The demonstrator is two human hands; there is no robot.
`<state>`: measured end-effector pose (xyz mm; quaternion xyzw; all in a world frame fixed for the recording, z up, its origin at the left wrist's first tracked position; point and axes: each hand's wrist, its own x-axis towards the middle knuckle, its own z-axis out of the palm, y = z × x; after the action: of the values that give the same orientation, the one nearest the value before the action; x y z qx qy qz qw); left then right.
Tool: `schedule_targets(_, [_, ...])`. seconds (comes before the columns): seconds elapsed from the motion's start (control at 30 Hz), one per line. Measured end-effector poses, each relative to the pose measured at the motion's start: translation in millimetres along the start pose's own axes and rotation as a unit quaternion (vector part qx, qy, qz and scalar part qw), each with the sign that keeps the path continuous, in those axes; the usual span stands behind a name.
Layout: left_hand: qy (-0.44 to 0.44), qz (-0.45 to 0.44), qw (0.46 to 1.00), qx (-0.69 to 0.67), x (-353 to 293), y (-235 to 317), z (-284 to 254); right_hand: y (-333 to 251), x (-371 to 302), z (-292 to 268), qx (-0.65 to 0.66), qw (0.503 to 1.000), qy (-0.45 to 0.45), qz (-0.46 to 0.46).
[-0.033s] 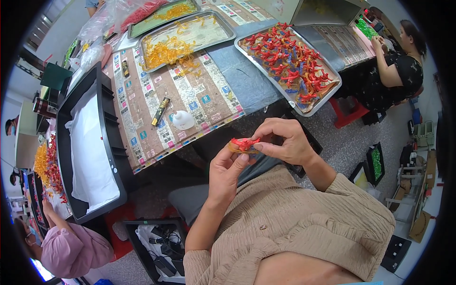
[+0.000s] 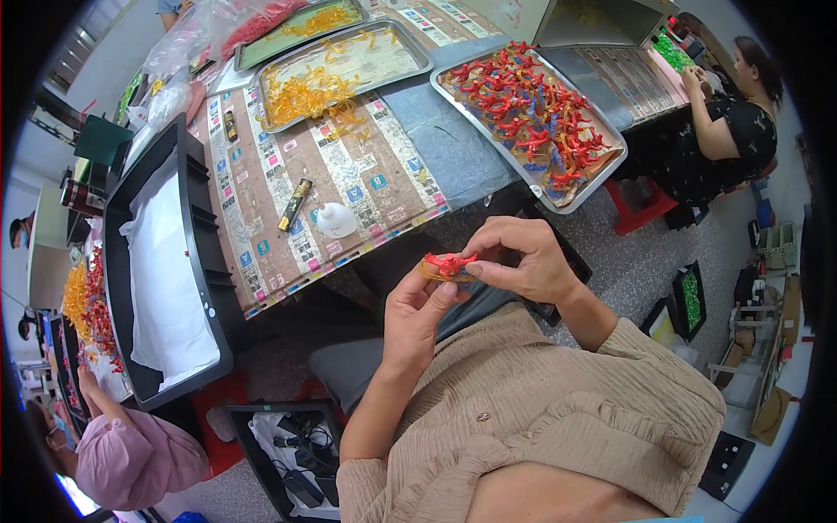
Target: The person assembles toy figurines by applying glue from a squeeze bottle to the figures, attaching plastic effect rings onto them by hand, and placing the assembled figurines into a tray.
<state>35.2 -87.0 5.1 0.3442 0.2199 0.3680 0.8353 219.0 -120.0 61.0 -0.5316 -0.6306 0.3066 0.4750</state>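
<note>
Above my lap, both hands pinch one small plastic figure (image 2: 448, 265), red on top with amber and blue translucent parts beneath. My left hand (image 2: 416, 315) grips its left side between thumb and fingers. On its right end close the thumb and forefinger of my right hand (image 2: 526, 260). My fingers cover part of the figure. Beyond my right hand, a metal tray (image 2: 558, 207) holds many similar red, amber and blue pieces. At the table's front edge stands a white squeeze bottle (image 2: 336, 221) with a short nozzle, beside a black and gold tube (image 2: 295, 206).
Loose amber strips lie on another metal tray (image 2: 417, 64) and spill onto the table (image 2: 261, 187). A black bin (image 2: 228, 340) lined with white sheeting leans at the left. Co-workers sit at both sides. On the floor, a black crate (image 2: 253, 453) contains dark adapters and cables.
</note>
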Motion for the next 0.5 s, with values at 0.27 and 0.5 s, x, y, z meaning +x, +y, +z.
schedule_targets(0.27, [-0.002,-0.012,1.000,-0.018,0.4,-1.5,-0.1,-1.1,-0.3,0.3,0.000,1.000,0.005,-0.002])
schedule_targets(0.5, [-0.004,-0.012,0.998,-0.063,-1.0,-4.5,-2.1,3.6,-3.0,1.0,0.015,1.000,0.018,0.014])
